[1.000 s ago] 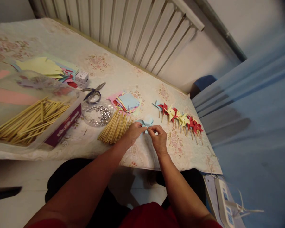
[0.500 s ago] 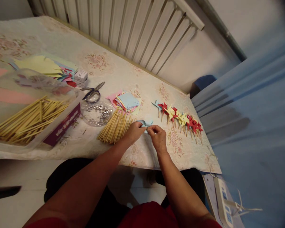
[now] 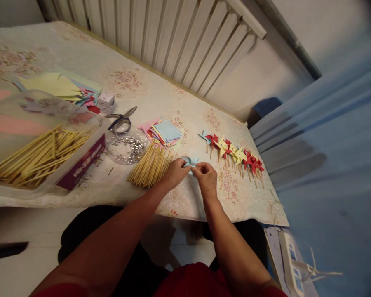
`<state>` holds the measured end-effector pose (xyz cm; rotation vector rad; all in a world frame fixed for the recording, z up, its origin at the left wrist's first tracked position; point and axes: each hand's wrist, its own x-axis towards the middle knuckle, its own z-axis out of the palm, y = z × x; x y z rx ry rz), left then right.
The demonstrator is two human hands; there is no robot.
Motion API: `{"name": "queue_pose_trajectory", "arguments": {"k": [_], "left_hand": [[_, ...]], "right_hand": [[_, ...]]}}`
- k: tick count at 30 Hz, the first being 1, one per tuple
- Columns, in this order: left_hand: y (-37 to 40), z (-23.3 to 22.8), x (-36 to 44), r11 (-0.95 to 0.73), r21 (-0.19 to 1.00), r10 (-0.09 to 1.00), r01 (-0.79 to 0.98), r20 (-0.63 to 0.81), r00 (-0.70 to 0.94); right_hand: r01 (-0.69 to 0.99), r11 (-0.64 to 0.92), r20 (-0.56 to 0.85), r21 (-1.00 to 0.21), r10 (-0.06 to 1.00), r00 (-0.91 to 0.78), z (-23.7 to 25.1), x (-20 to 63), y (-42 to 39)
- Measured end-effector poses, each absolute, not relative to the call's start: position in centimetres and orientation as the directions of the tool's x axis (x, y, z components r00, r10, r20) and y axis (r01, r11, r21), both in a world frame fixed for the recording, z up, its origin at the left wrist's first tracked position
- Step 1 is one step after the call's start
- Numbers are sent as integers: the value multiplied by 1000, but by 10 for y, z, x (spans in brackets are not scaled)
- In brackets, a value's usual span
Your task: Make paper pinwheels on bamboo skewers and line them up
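Blue paper: a thin, curled piece of blue paper [image 3: 192, 161] bends between the fingers at the centre of the frame.
Hands: the left hand [image 3: 175, 172] and right hand [image 3: 206, 176] nearly meet, fingertips pinched narrow on the blue paper.
Sticks: slim, straw-coloured sticks [image 3: 149, 168] fan out beside the left hand.
Pinwheels: folded red, yellow and blue pinwheels [image 3: 240, 156] line up right of centre.
Metal pieces: small, shiny pieces fill a round, clear dish [image 3: 110, 153], left of centre.
Surface: a floral cloth covers the surface [image 3: 160, 97].
Room: a soft blue curtain [image 3: 330, 132] hangs at right.
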<state>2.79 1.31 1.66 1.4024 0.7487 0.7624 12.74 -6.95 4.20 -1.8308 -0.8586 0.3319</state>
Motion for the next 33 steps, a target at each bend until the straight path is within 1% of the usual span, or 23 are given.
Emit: {"name": "queue_pose_trajectory", "arguments": {"k": [2,3,7,8,10,13,15,20,26,28,33], "left_hand": [[13,16,28,15,1000,822,-18,-2,570],[13,15,28,12,1000,817,-17,0,577],[12,15,28,15,1000,790,-27,5,613],[12,15,28,15,999,786,-29,7,618],[12,16,28,14,999,781,-32,9,625],[12,15,29,20,999,780,-27,1,626],[13,14,29,32,999,783,-26,-9,622],[13,12,31,82,994,799,-74,-21,601],[13,14,30,168,973,739,-161,-16,674],[13,17,29,193,963,734,-191,-12,680],[12,19,28,191,963,727,-189,-10,686]], "right_hand": [[336,-183,135,-924,666,733,40,130,-69],[303,-173,113,-937,671,733,39,131,-69],[92,-164,-61,-982,740,670,37,134,-72],[59,-166,-87,-984,748,658,36,134,-72],[57,-158,-84,-986,755,650,34,134,-74],[98,-125,-32,-987,762,647,30,135,-74],[100,-112,-21,-989,766,642,29,136,-73],[61,-110,-47,-992,776,629,33,134,-71],[21,-118,-80,-993,781,619,36,133,-70],[14,-122,-88,-992,785,613,36,134,-70],[12,-114,-84,-993,793,603,35,136,-69]]}}
